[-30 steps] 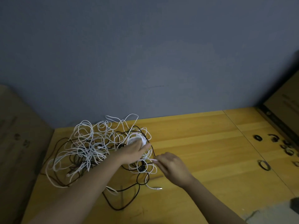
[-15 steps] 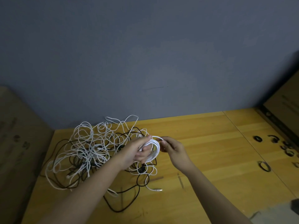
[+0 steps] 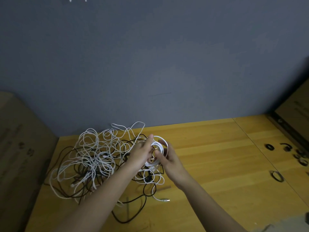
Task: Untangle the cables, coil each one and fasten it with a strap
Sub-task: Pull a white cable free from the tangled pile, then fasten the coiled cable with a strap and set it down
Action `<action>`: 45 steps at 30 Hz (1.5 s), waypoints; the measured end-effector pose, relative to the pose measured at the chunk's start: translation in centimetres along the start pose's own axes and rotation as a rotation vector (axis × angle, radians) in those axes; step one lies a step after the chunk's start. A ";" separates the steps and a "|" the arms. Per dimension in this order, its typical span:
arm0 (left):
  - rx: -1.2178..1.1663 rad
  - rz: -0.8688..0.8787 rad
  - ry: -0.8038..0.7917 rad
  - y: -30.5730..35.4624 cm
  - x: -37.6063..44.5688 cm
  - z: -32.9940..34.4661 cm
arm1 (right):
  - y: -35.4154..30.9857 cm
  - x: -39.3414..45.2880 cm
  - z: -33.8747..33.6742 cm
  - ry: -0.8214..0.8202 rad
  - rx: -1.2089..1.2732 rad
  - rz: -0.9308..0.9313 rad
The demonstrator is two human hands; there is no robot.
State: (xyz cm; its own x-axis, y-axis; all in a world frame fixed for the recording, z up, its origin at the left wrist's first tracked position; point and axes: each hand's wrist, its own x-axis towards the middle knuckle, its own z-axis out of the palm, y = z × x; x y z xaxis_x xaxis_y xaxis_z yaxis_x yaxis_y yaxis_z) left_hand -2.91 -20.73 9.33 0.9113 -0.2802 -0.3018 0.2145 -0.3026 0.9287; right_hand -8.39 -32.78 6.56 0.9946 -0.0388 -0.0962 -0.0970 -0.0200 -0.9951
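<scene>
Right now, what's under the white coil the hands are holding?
Under the white coil, loose white and black cable loops lie on the table. The left hand and right hand hide the rest.

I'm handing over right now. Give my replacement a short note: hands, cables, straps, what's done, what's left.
Left hand and right hand both grip one white coil, held above the table; no strap on it yet.
Tangled pile of white and black cables lies at the left, still knotted.
Black straps lie at the right.
Done: one cable coiled.
Left: strap this coil, then untangle, coil and strap the rest.
</scene>
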 end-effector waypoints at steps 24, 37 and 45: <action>0.415 0.216 -0.267 -3.6 0.4 -1.7 | 1.8 -1.3 0.0 0.015 -0.354 0.050; -0.135 0.157 -0.392 -3.8 0.8 2.5 | 3.3 -3.8 -3.5 0.668 -0.600 0.030; -0.128 0.361 -0.193 -1.4 1.8 6.9 | 3.4 -6.2 -3.1 0.539 0.071 0.125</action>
State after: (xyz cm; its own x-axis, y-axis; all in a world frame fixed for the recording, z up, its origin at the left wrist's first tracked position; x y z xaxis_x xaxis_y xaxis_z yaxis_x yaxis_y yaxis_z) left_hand -4.01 -27.08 6.05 0.8560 -0.5165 0.0240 -0.0532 -0.0419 0.9977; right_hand -15.01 -35.72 3.81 0.8146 -0.5421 -0.2062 -0.1916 0.0840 -0.9779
